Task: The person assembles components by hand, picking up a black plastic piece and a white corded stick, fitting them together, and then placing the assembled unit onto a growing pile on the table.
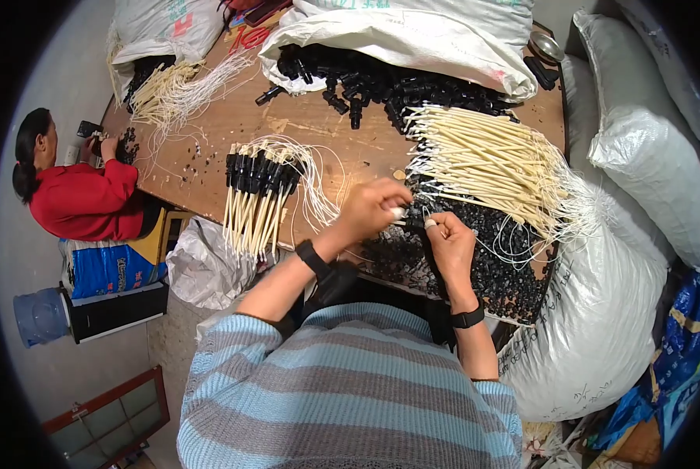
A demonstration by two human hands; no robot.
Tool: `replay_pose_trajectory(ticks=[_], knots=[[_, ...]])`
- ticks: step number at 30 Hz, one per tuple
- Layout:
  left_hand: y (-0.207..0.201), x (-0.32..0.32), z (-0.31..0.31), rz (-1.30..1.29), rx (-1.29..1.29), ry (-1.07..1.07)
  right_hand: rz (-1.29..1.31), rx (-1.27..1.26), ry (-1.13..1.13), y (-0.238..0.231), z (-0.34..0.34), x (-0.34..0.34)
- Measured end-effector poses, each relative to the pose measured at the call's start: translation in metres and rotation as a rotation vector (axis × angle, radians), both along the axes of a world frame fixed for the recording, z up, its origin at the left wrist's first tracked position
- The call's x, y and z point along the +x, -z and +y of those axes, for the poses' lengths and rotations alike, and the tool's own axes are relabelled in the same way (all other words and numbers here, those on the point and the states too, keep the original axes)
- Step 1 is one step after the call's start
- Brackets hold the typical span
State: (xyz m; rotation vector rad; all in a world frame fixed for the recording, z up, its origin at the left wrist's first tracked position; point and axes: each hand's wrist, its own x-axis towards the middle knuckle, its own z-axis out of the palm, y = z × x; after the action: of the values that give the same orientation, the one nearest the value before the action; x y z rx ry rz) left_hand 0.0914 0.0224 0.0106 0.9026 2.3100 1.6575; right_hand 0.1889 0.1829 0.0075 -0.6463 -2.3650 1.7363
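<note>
My left hand [375, 205] and my right hand [448, 241] are close together at the front of the table, over a spread of small black parts [475, 258]. Both have fingers drawn into a pinch, and white coverings show on some fingertips. Whatever lies between them is too small and hidden to name. Just beyond my hands is a large pile of cream tubes with white wires [483, 160]. Left of my hands lies a bundle of cream tubes with black sockets [260, 187], its white wires trailing right.
An open white sack [397, 35] spills black sockets [358, 90] at the back. Across the left corner, a co-worker in red [84, 195] handles something small beside more wired tubes [166, 94]. Full white sacks [592, 320] crowd the table's right edge.
</note>
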Motion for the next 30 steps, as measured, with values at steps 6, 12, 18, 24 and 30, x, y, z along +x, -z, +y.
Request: replay_pose_trajectory(ticks=[6, 12, 18, 24, 30], knots=[[-0.021, 0.030, 0.025, 0.414, 0.017, 0.142, 0.209, 0.121, -0.021, 0.008, -0.009, -0.001], [-0.026, 0.033, 0.027, 0.384, -0.044, 0.050, 0.217, 0.321, -0.043, 0.007, -0.014, 0.000], [-0.018, 0.028, 0.011, 0.055, 0.055, -0.054, 0.297, 0.473, -0.004, -0.001, -0.015, 0.003], [-0.007, 0.028, 0.017, -0.472, 0.264, -0.153, 0.501, 0.672, 0.024, -0.002, -0.017, 0.001], [-0.004, 0.018, 0.020, -0.193, 0.119, -0.176, 0.507, 0.611, -0.096, -0.008, -0.014, 0.006]])
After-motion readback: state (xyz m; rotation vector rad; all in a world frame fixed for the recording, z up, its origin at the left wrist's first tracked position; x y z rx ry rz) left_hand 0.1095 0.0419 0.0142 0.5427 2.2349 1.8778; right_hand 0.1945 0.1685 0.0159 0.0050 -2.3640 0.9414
